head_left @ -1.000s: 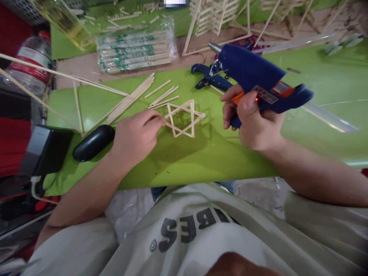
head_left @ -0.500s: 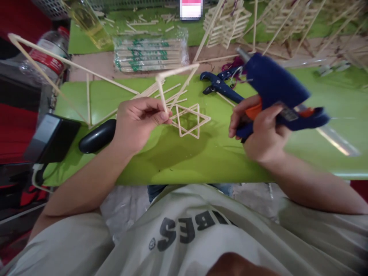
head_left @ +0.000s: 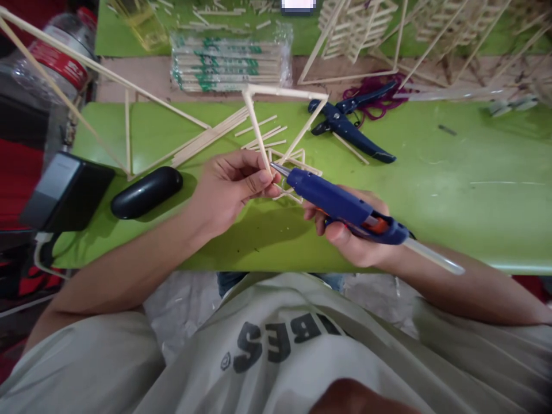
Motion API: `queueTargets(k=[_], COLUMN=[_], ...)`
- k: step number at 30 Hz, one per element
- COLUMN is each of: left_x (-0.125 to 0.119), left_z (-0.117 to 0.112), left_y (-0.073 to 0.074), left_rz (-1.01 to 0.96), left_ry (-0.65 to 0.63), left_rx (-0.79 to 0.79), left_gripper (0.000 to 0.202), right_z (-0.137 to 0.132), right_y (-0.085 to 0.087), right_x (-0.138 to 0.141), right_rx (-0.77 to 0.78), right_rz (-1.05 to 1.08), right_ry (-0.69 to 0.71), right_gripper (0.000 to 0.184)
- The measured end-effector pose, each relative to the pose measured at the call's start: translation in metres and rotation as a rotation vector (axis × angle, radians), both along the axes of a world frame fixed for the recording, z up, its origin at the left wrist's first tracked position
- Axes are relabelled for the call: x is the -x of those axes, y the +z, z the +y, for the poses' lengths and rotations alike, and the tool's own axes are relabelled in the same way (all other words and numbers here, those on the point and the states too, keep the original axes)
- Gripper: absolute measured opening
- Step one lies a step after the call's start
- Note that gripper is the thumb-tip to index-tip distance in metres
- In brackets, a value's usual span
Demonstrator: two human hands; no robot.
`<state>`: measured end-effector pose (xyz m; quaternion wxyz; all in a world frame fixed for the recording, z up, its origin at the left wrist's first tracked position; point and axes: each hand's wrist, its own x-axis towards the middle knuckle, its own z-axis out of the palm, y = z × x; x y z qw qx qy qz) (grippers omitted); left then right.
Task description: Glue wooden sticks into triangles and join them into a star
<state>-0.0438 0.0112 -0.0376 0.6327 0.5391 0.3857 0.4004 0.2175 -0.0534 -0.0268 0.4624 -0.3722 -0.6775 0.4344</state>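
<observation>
My left hand point(head_left: 233, 187) pinches one corner of a triangle of thin wooden sticks point(head_left: 284, 92) and holds it upright above the green table point(head_left: 452, 167). My right hand point(head_left: 345, 230) grips a blue hot glue gun point(head_left: 340, 204) with an orange trigger. The gun's metal nozzle points left and meets the pinched corner by my left fingertips. A star made of wooden sticks point(head_left: 297, 161) lies flat on the table just behind the gun, partly hidden by it.
Blue cutters point(head_left: 349, 129) lie behind the star. Loose sticks point(head_left: 215, 135) and a large stick frame point(head_left: 99, 69) are at the left, beside a black oval case point(head_left: 146, 191) and a black box point(head_left: 64, 190). A pack of chopsticks point(head_left: 228, 63) and stick structures point(head_left: 357, 23) stand at the back.
My left hand lifted the stick triangle off the table and holds it upright. My right hand swung the glue gun down and left until its nozzle reached the triangle's lower corner.
</observation>
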Motion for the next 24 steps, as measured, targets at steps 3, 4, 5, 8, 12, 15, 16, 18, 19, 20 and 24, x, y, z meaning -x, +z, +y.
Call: queueTargets(k=[3, 4, 5, 8, 12, 15, 16, 18, 19, 20, 24], left_x=[-0.0019, -0.0024, -0.0027, -0.0027, -0.0027, -0.0039, -0.0046, -0.0062, -0.007, -0.0078, -0.0096], left_z=[-0.0019, -0.0026, -0.0032, -0.0046, -0.0053, -0.0056, -0.0056, -0.0058, -0.0058, -0.0059, -0.0061], left_y=[0.0018, 0.0025, 0.0031, 0.0035, 0.0021, 0.0024, 0.0029, 0.0041, 0.0047, 0.0052, 0.0059], left_rz=[0.044, 0.046, 0.044, 0.04, 0.035, 0.03, 0.013, -0.044, -0.078, -0.113, -0.228], left_ry=[0.0, 0.001, 0.0, 0.005, -0.003, 0.0, 0.009, 0.021, 0.023, 0.023, 0.013], left_rx=[-0.04, -0.049, -0.053, -0.027, 0.016, 0.029, 0.044, 0.077, 0.093, 0.108, 0.177], left_gripper=[0.046, 0.045, 0.045, 0.044, 0.043, 0.039, 0.038, 0.038, 0.038, 0.039, 0.041], right_z=[0.0017, 0.0022, 0.0026, 0.0032, 0.0032, 0.0036, 0.0039, 0.0041, 0.004, 0.0037, 0.0015], right_y=[0.0014, 0.0017, 0.0018, 0.0001, -0.0034, -0.0044, -0.0043, -0.0035, -0.0028, -0.002, 0.0004], right_x=[-0.0009, -0.001, -0.001, -0.001, -0.0018, -0.0027, -0.0029, -0.003, -0.0029, -0.0028, -0.0024], right_rx=[0.021, 0.021, 0.018, 0.009, 0.015, 0.008, 0.001, -0.004, 0.002, 0.014, 0.089], right_rz=[-0.005, 0.001, 0.009, 0.025, 0.013, 0.008, 0.009, 0.002, -0.002, -0.007, -0.015], right_ry=[0.031, 0.039, 0.042, 0.032, 0.031, 0.041, 0.042, 0.05, 0.053, 0.055, 0.039], right_gripper=[0.034, 0.034, 0.035, 0.036, 0.038, 0.039, 0.04, 0.04, 0.042, 0.044, 0.054])
